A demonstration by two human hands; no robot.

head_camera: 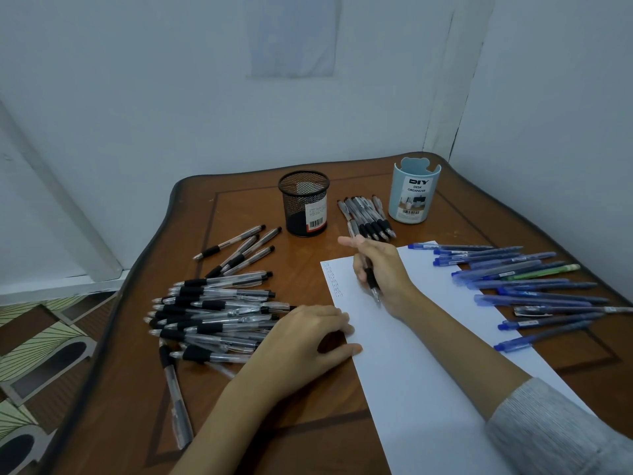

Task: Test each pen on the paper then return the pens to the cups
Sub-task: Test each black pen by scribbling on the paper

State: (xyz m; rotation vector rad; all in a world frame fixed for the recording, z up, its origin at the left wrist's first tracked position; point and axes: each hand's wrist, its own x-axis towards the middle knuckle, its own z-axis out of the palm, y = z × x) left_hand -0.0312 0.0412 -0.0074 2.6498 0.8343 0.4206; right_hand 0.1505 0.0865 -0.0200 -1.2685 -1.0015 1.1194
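Observation:
A white sheet of paper [421, 341] lies on the brown table, with small pen marks near its top left corner. My right hand [383, 269] grips a black-grip clear pen [371, 282] over the paper, tip pointing toward me, index finger stretched out. My left hand [308, 337] rests on the paper's left edge with fingers curved. A large pile of black-grip pens [215, 310] lies left of the paper. A black mesh cup [304, 204] and a light blue cup [413, 190] stand at the back.
Several black pens [368, 217] lie in a row between the two cups. Several blue pens and a green one [527, 279] are spread on the paper's right side. A few more black pens [239, 248] lie at left. Walls close off the back and right.

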